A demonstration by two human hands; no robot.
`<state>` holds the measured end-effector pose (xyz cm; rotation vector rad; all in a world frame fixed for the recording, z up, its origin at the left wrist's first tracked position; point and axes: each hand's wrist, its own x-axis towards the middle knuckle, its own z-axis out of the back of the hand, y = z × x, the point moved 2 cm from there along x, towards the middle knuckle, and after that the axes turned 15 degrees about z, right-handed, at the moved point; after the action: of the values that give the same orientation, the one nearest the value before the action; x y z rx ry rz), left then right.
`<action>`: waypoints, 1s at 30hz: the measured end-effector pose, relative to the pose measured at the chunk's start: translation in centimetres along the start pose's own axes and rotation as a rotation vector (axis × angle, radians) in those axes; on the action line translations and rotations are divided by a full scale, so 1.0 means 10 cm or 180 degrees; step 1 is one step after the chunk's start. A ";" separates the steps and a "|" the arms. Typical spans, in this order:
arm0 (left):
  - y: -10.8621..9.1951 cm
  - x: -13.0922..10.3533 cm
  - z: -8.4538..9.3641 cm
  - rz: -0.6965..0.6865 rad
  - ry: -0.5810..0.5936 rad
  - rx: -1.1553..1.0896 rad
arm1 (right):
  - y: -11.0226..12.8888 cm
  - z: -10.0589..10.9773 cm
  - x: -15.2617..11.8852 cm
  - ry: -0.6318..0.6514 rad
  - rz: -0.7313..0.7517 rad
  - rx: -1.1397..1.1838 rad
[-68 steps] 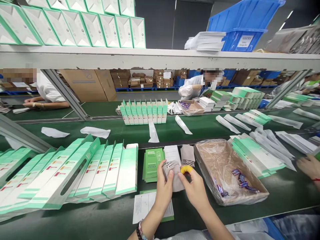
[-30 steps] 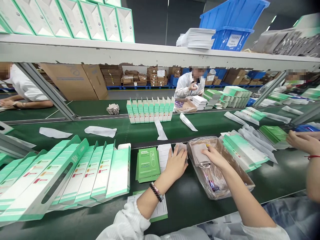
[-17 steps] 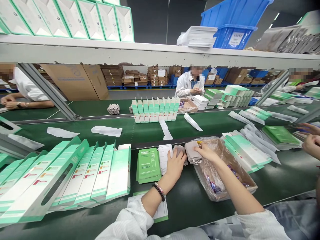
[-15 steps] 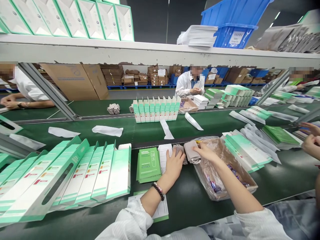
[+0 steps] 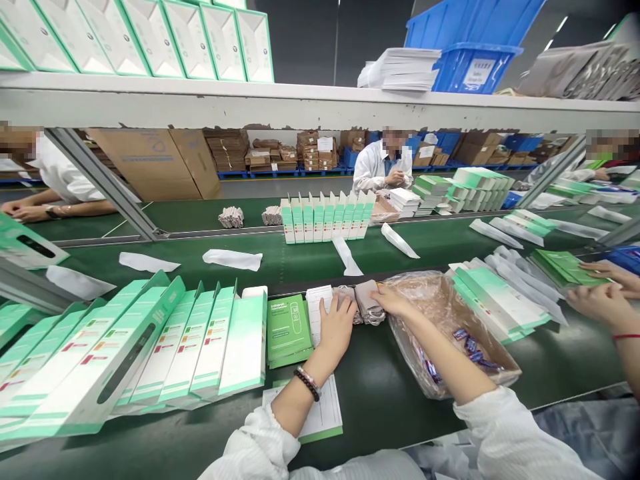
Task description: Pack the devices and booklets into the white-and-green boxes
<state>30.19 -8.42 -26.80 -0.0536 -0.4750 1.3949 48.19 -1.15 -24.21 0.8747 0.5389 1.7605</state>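
My left hand (image 5: 336, 328) lies with fingers spread over a stack of white leaflets (image 5: 315, 300) and a bundle of grey folded pouches (image 5: 344, 292). To its right, my right hand (image 5: 393, 301) grips the right edge of a second grey pouch bundle (image 5: 369, 301), which sits against the first. Its fingertips are partly hidden. Left of the leaflets is a stack of green booklets (image 5: 289, 327) printed with a thermometer. Beneath my left forearm a white sheet with a green edge (image 5: 327, 407) lies on the table.
A plastic-lined cardboard box (image 5: 450, 293) holding small purple-blue packets stands beside my right forearm. Open green-white cartons (image 5: 200, 340) lean in a row at left. White sleeves (image 5: 233, 259) lie on the green belt. At right, a co-worker's hands (image 5: 600, 287) touch green booklets.
My right hand has set its grey pouch bundle down against the other one, moving slightly left. The view has shifted a little. The co-worker's hands at right have reached to the green booklets.
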 end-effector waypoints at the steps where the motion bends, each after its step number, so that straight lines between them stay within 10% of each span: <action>1: 0.00 -0.01 0.01 0.0010 -0.0001 -0.0009 | -0.02 -0.03 0.00 0.0041 0.0004 -0.0081; 10: -0.07 -0.08 0.09 -0.0014 0.0121 -0.0300 | 0.06 -0.14 -0.14 -0.0240 0.0601 -0.0896; 17: 0.03 -0.69 0.83 -0.0527 0.0679 -0.1662 | 0.60 0.03 -0.50 -0.0611 0.1442 -0.0996; 21: 0.36 -1.31 1.04 -0.0754 0.1274 -0.1910 | 1.01 -0.29 -1.00 0.0373 0.1843 -0.0740; 25: 0.79 -1.74 0.79 -0.0333 0.1017 -0.0605 | 1.20 -0.79 -1.50 0.1899 0.1909 -0.0751; 30: 1.02 -1.90 0.58 0.0182 0.1136 -0.0049 | 1.07 -1.07 -1.80 0.2350 0.1930 -0.0909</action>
<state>16.83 -26.01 -30.20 -0.3254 -0.1878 1.4008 36.69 -21.13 -28.79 0.1504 0.4884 2.6558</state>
